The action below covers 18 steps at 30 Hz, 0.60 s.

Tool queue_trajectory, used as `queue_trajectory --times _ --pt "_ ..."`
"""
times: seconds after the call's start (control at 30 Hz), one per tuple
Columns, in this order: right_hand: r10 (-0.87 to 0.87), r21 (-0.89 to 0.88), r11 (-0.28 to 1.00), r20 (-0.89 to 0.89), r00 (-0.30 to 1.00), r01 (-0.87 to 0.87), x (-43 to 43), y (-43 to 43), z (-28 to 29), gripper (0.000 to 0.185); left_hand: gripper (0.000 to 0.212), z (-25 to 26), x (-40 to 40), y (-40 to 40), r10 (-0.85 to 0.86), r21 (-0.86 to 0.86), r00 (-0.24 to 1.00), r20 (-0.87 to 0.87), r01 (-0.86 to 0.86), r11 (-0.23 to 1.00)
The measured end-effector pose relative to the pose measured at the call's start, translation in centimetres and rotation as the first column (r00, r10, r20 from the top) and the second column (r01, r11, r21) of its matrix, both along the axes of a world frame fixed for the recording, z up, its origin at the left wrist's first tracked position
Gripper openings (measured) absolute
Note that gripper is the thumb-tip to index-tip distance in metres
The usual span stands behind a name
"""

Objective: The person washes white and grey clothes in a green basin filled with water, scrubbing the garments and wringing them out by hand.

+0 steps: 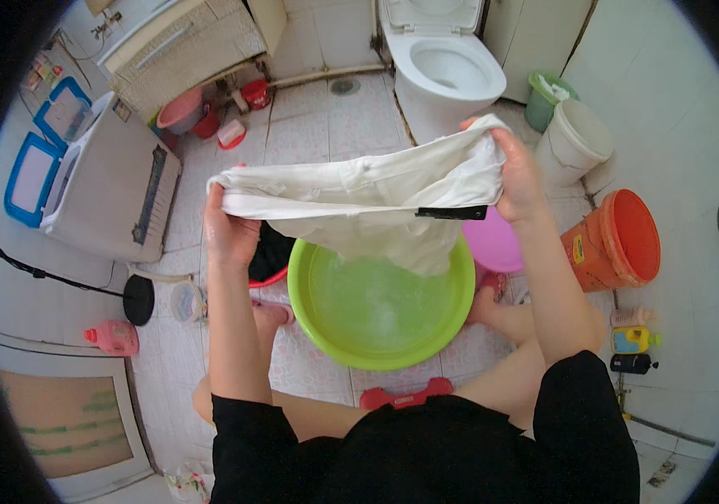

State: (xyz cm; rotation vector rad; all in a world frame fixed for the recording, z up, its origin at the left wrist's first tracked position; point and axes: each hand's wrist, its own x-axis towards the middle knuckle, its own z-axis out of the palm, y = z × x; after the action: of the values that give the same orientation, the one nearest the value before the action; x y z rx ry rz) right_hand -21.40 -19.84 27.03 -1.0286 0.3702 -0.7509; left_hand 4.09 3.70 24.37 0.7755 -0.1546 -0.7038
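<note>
White trousers or a similar white garment (359, 183) are stretched by the waistband between my two hands, with a black label patch near the right end. My left hand (231, 227) grips the left end of the band, and my right hand (517, 173) grips the right end, a little higher. The lower cloth hangs over the far part of a green plastic basin (381, 364); whether it touches the cloudy water (378, 302) I cannot tell. Dark cloth (271, 252) lies in a red basin (269, 279), partly hidden behind my left wrist.
A pink basin (495, 242) and an orange bucket (608, 242) stand to the right, near a white bucket (573, 142). Ahead is a toilet (451, 69). A twin-tub washing machine (110, 183) stands left. Bottles (631, 340) line the right wall. A red plastic stool (406, 395) is below me.
</note>
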Motion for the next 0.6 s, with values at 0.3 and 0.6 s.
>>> queue_trajectory --times 0.3,0.6 --pt "0.172 0.212 0.974 -0.471 0.865 -0.078 -2.4 4.7 -17.7 0.023 0.044 -20.5 -1.6 5.2 0.033 0.711 0.997 -0.076 0.031 0.703" --pt "0.416 0.09 0.883 -0.605 0.679 -0.461 -3.9 13.9 -27.7 0.028 0.024 -26.2 -6.8 6.2 -0.589 0.931 0.773 0.237 -0.008 0.364"
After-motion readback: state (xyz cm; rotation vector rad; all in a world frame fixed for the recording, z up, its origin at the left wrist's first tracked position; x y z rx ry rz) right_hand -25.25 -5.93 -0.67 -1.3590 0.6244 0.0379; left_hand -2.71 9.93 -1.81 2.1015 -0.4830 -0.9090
